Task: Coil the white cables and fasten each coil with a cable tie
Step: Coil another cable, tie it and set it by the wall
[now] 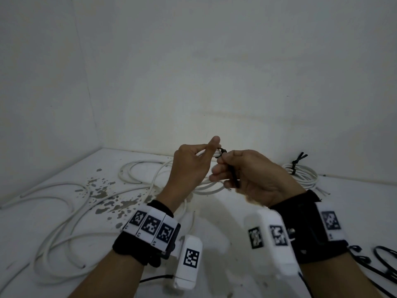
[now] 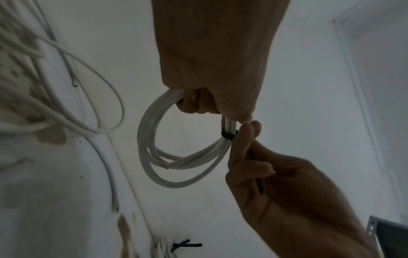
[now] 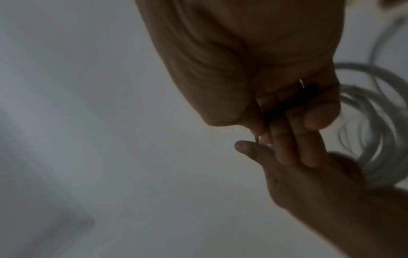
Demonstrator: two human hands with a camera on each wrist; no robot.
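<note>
Coil [image 2: 154, 139] of white cable hangs from the left hand [image 1: 189, 166], whose fingers curl round it, right hand [image 1: 253, 179] pinching its black cable tie [image 2: 227, 135].

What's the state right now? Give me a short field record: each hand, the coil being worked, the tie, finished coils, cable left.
left hand: grips the white coil, held up off the table
right hand: pinches the black cable tie, its tail running through the fingers
tie: wrapped around the coil's strands beside the left hand; how tight it is cannot be told
finished coil: one, tied in black, far right on the table
loose white cables: uncoiled, on the left
spare black ties: near right edge
</note>
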